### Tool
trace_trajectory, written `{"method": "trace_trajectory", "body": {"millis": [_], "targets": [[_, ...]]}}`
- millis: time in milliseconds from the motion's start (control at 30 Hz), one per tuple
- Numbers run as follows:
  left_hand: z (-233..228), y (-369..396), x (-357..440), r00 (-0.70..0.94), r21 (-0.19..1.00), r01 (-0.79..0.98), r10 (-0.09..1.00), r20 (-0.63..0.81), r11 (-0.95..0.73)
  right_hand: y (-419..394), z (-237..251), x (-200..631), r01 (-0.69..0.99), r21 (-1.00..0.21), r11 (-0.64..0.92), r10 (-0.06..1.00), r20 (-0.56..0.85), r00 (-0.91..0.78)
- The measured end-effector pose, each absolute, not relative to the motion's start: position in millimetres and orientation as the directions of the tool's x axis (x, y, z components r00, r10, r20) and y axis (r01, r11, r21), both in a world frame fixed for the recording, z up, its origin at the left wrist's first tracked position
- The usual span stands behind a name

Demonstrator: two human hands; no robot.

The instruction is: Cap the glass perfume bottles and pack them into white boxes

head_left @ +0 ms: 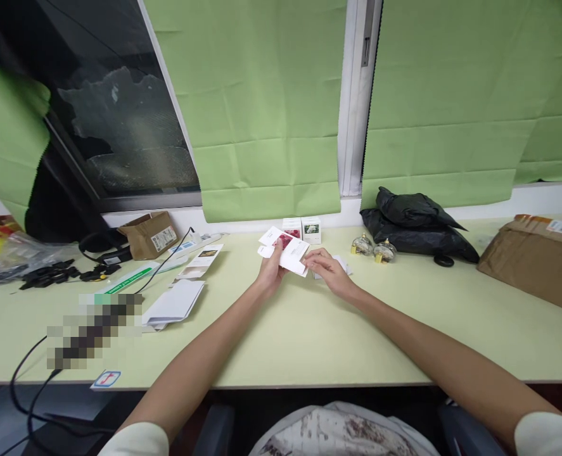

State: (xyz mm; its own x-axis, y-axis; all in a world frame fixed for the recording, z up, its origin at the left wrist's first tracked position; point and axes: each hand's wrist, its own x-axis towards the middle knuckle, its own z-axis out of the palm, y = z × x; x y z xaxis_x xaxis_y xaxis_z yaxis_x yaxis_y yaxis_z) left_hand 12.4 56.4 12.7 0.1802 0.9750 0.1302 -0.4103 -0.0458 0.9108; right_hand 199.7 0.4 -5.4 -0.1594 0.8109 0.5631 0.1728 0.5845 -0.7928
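My left hand (272, 272) grips a white paper box (294, 254) printed with a red picture, its thumb on the printed face. The box looks partly flat, with flaps sticking out at its upper left. My right hand (331, 271) has its fingertips closed at the right end of the same box. Just behind stand small white boxes, one with a red picture (292, 227) and one showing a white flower (312, 230). A white piece (343, 265) lies on the table, partly hidden by my right hand. To the right are two clear glass bottles (361, 244) with gold parts.
Flat white cartons (178, 301) and a printed one (207, 256) lie left on the pale table (357, 342). An open brown box (150, 237) and cables stand beyond. Black plastic bags (418, 225) and a large cardboard box (537, 259) are at right.
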Motion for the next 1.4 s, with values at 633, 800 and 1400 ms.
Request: {"method": "trace_trajectory", "body": {"millis": [633, 800, 1400], "targets": [[10, 53, 8, 0.315, 0.977, -0.214, 0.945, 0.090, -0.021, 9, -11, 202, -0.056, -0.959, 0.278, 0.958, 0.281, -0.054], [9, 57, 3, 0.367, 0.976, -0.220, 0.927, 0.073, 0.010, 8, -8, 203, -0.170, -0.955, 0.241, 0.970, 0.242, 0.018], [0, 58, 2, 0.410, 0.981, -0.049, 0.892, 0.192, -0.188, 4, -2, 208, -0.066, -0.952, 0.297, 0.955, 0.297, 0.010]]}}
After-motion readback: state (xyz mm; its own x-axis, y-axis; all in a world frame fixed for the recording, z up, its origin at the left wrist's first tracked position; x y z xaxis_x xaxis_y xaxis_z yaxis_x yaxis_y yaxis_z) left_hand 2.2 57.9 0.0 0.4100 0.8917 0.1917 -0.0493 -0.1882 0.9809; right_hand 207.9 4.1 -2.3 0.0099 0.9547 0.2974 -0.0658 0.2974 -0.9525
